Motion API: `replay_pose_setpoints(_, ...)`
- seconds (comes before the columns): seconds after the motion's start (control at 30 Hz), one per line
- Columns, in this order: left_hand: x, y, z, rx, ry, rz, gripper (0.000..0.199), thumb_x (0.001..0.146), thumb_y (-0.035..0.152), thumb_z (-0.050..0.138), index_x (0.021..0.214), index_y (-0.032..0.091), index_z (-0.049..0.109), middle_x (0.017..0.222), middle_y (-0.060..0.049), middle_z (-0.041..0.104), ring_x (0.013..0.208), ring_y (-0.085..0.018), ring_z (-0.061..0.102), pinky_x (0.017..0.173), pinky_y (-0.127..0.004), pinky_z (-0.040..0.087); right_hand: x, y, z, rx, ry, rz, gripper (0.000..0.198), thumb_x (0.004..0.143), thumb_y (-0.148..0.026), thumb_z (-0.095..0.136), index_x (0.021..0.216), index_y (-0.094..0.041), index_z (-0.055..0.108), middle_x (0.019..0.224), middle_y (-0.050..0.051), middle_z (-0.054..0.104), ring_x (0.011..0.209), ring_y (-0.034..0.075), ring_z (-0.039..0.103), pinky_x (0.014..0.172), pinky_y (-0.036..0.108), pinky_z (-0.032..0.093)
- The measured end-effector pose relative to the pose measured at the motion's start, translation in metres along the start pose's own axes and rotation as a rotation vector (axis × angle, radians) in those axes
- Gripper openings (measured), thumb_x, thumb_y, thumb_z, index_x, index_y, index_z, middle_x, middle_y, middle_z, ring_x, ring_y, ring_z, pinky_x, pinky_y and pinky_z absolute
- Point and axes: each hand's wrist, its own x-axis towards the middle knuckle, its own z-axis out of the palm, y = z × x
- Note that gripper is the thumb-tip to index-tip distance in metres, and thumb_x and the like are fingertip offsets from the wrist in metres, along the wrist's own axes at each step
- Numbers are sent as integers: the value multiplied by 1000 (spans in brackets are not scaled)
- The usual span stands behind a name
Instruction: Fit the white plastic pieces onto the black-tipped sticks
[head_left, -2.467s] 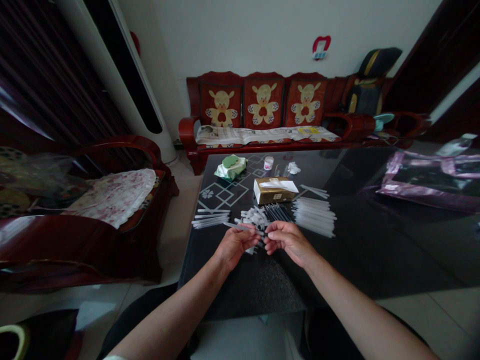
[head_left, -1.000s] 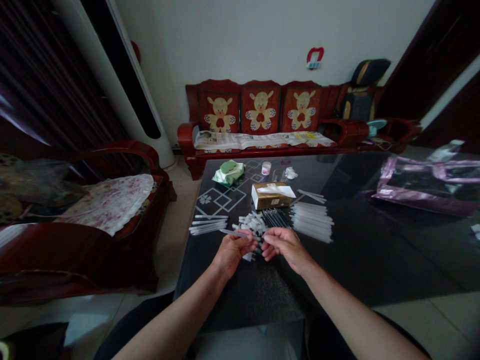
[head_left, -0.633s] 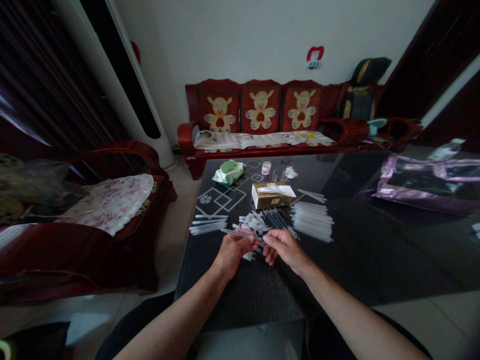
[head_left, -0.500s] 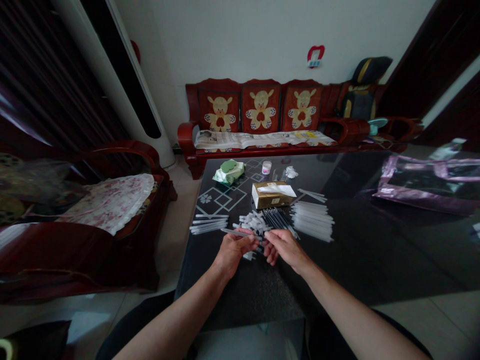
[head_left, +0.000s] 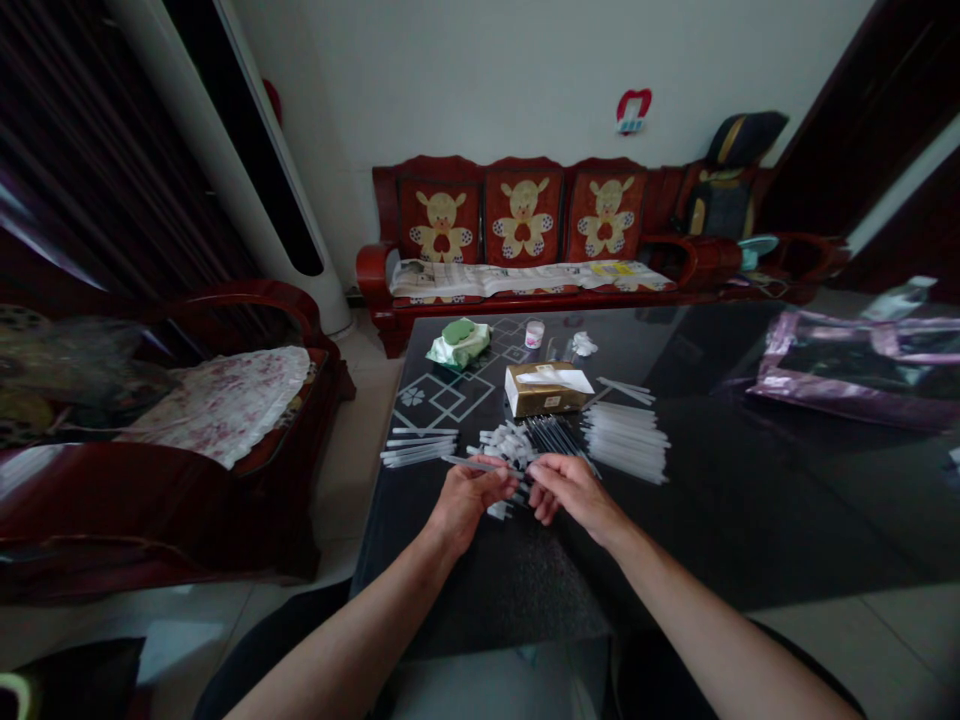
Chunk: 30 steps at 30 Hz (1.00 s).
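My left hand [head_left: 472,500] is closed around a slim translucent pen barrel [head_left: 469,463], which points out to the left past the fingers. At the barrel's right end, my right hand [head_left: 566,490] pinches with thumb and forefinger; what sits between those fingertips is too small to make out. Just beyond both hands lies a pile of short white pen caps [head_left: 506,440], partly covered by them. Dark thin pen refills [head_left: 555,436] lie beside the pile. To the right is a stack of white translucent barrels [head_left: 626,440]; several pens [head_left: 418,448] lie in a row at the left.
Behind the parts on the dark table [head_left: 540,590] stands a gold tissue box [head_left: 546,398]. Farther back are a green wipes pack [head_left: 459,344], a small white tub [head_left: 534,334] and crumpled tissue [head_left: 583,344]. A pink-edged clear bag [head_left: 780,385] lies at the right.
Both hands stay almost in place with the barrel between them. My right hand's fingers have shifted slightly at the barrel's end.
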Motion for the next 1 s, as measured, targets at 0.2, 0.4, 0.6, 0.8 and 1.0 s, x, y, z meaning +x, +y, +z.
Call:
replay_pose_setpoints(0.2, -1, 2, 2, 3, -14, -6, 24, 64, 22, 80, 79, 10, 65, 70, -3, 66, 67, -13, 65, 69, -25, 54, 1, 3, 1, 3, -40, -15, 34, 79, -48, 60, 83, -15, 55, 60, 2, 65, 45, 13, 61, 41, 23, 48)
replay_pose_setpoints(0.4, 0, 2, 1, -5, -16, 0, 25, 64, 22, 80, 81, 10, 65, 71, -4, 67, 68, -14, 66, 69, -25, 54, 1, 2, 0, 6, -21, 2, 37, 83, -51, 54, 85, -14, 56, 60, 2, 65, 44, 13, 60, 40, 22, 48)
replay_pose_setpoints(0.6, 0, 1, 1, 16, -18, -9, 23, 66, 20, 79, 81, 10, 65, 71, -4, 67, 66, -13, 66, 69, -26, 54, 0, 0, 0, -5, -32, -9, 33, 81, -48, 57, 80, -15, 55, 59, 1, 65, 44, 13, 60, 40, 23, 48)
replay_pose_setpoints(0.8, 0, 0, 0, 12, -19, 2, 23, 66, 20, 78, 81, 10, 64, 71, -4, 67, 66, -13, 65, 69, -26, 53, 1, 0, -1, -10, -37, -12, 34, 80, -48, 59, 85, -14, 56, 61, 1, 65, 45, 12, 60, 41, 23, 49)
replay_pose_setpoints(1.0, 1, -2, -2, 24, -42, -2, 23, 67, 20, 78, 82, 10, 64, 72, -6, 69, 66, -14, 66, 69, -26, 53, 1, 0, 0, -17, -59, 51, 39, 84, -52, 50, 79, -13, 55, 58, 3, 64, 41, 12, 58, 38, 22, 46)
